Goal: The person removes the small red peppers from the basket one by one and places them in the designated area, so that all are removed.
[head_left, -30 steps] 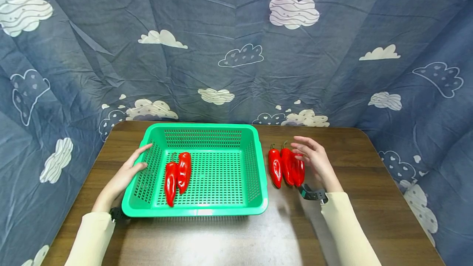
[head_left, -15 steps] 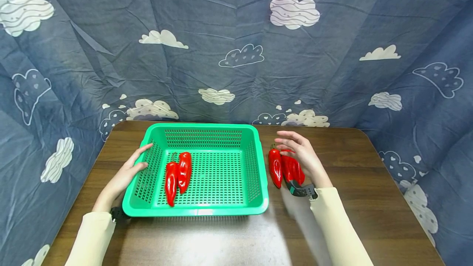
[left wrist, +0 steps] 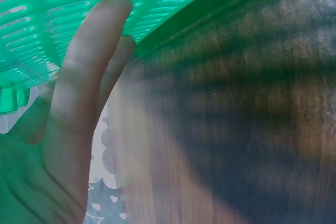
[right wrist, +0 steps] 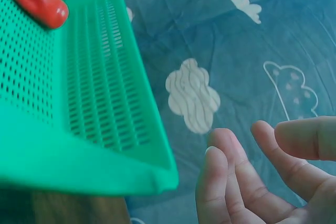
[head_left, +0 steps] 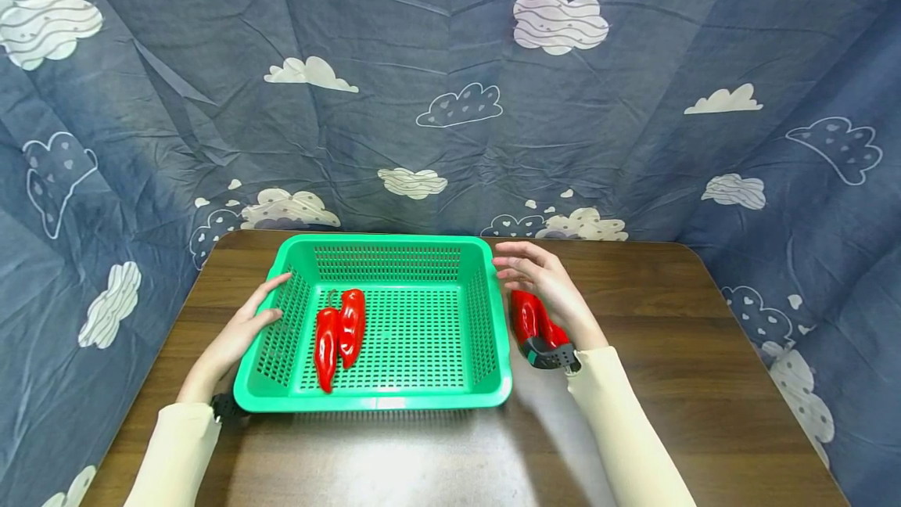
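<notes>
A green slotted basket [head_left: 373, 404] stands on the table with two red peppers [head_left: 326, 346] lying side by side in its left part. My left hand [head_left: 235, 335] rests against the basket's left rim, fingers extended; the left wrist view shows fingers [left wrist: 79, 77] along the slotted wall. My right hand [head_left: 549, 284] hovers just beyond the basket's right rim, fingers loosely bent and holding nothing. Beneath it lie red peppers [head_left: 524, 315], partly covered by the hand and wrist strap. In the right wrist view the hand [right wrist: 273, 182] is beside the basket's corner [right wrist: 152, 177], fingertips apart.
The brown wooden table [head_left: 676, 335] extends to the right of the peppers. A blue-grey cloth [head_left: 450, 45] with cloud prints hangs behind and on both sides of the table. A black strap [head_left: 549, 354] is on the right wrist.
My right hand has moved left over the peppers toward the basket's right rim, its fingers staying loosely bent. The left hand, basket and peppers have not visibly moved.
</notes>
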The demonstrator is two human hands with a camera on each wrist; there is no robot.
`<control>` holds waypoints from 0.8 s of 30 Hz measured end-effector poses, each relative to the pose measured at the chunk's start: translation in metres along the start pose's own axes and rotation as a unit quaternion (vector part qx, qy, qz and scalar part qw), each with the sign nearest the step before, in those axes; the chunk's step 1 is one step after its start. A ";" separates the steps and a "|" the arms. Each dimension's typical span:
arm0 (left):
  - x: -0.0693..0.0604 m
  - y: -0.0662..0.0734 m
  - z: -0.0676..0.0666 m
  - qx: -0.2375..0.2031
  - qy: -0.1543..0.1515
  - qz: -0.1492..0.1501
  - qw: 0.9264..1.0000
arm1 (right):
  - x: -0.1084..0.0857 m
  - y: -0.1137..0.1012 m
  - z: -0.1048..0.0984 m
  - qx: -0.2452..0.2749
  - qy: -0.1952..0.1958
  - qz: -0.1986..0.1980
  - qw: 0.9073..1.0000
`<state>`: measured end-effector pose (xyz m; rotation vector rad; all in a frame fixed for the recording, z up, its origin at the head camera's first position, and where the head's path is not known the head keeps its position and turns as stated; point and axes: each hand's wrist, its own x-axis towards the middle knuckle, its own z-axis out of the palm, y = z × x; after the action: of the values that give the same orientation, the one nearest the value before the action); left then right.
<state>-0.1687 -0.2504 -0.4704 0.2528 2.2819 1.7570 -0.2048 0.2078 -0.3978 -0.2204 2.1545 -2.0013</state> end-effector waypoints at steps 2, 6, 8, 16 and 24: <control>0.000 0.000 0.000 -0.004 0.000 -0.003 1.000 | 0.002 -0.002 0.004 0.004 -0.003 0.001 1.000; 0.001 -0.001 0.001 -0.010 -0.001 -0.006 1.000 | 0.005 -0.003 0.013 0.009 -0.015 0.000 1.000; 0.001 -0.001 0.001 -0.010 -0.001 -0.005 1.000 | 0.006 -0.004 0.017 0.014 -0.021 -0.001 1.000; -0.001 0.001 0.000 -0.006 0.001 -0.001 1.000 | 0.012 -0.004 0.036 0.014 -0.036 0.004 0.999; -0.001 0.002 0.000 -0.006 0.001 0.006 1.000 | 0.016 -0.005 0.053 0.025 -0.048 0.011 0.998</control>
<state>-0.1677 -0.2500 -0.4683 0.2633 2.2746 1.7770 -0.2076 0.1524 -0.3972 -0.2787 2.0368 -1.9883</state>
